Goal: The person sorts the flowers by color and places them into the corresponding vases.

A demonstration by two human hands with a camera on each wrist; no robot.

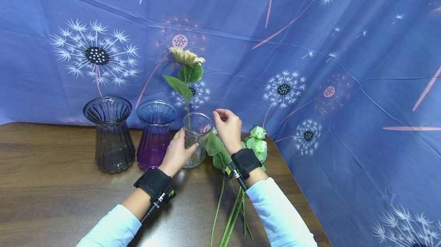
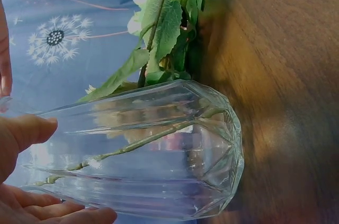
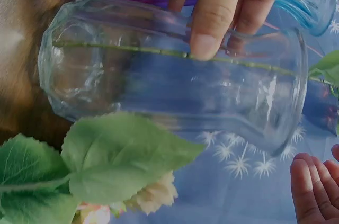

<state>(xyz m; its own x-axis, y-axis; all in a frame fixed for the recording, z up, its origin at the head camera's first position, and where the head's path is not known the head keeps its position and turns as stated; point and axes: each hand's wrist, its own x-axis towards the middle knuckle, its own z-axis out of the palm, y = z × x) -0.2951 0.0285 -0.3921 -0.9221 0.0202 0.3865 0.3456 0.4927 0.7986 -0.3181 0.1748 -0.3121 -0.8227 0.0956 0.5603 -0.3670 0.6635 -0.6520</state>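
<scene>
My left hand [image 1: 179, 152] grips the side of a clear glass vase [image 2: 153, 150], thumb on the near side and fingers round the other. Inside the vase a single stem [image 3: 148, 50] slants down to the base. Above the rim it carries green leaves [image 1: 180, 85] and a pale yellow flower [image 1: 186, 56], which leans against the backdrop in the head view. Just right of the rim, my right hand [image 1: 229, 127] hovers with loosely bent fingers and holds nothing. Its fingertips [image 3: 303, 173] show beside the vase mouth in the right wrist view.
A grey glass vase [image 1: 113, 139] and a purple-blue glass vase [image 1: 154, 143] stand left of the clear one. Under my right arm lie several flowers, with pale green-white blooms [image 1: 259, 139], leaves [image 1: 217, 147] and long stems [image 1: 231, 216]. A blue dandelion-print cloth [image 1: 227, 67] hangs behind the wooden table [image 1: 44, 185].
</scene>
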